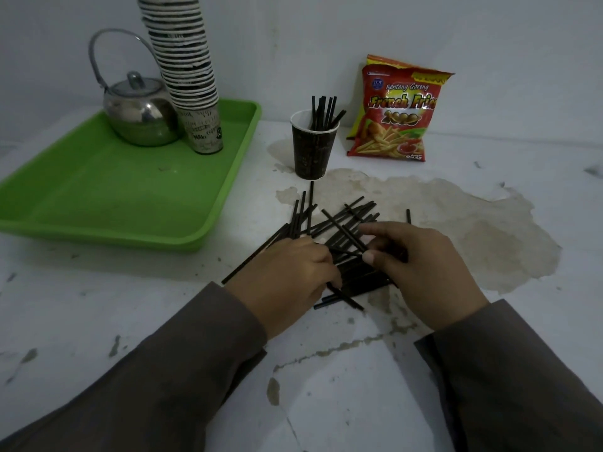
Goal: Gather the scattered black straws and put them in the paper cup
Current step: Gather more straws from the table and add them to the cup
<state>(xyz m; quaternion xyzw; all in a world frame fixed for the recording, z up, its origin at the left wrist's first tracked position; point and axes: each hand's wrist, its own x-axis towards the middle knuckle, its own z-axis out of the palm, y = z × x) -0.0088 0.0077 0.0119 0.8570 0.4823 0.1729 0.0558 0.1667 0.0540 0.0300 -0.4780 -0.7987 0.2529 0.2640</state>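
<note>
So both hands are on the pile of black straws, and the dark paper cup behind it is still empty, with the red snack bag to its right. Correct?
Not quite. The dark paper cup already holds several black straws standing in it, as the head view shows. The rest holds: the left hand and right hand are on the pile of black straws, and the red snack bag is right of the cup.

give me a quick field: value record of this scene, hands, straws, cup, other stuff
surface: worn white table with a stained patch
loose straws: crisscrossed black pile, one stray to its right
left hand: on the pile, fingers curled over straws
right hand: on the pile, thumb and fingers pinching straws
paper cup: dark, upright, behind the pile, several straws standing in it
tray: green tray at left, holding a metal teapot and a cup stack
snack bag: behind the cup to its right
</note>
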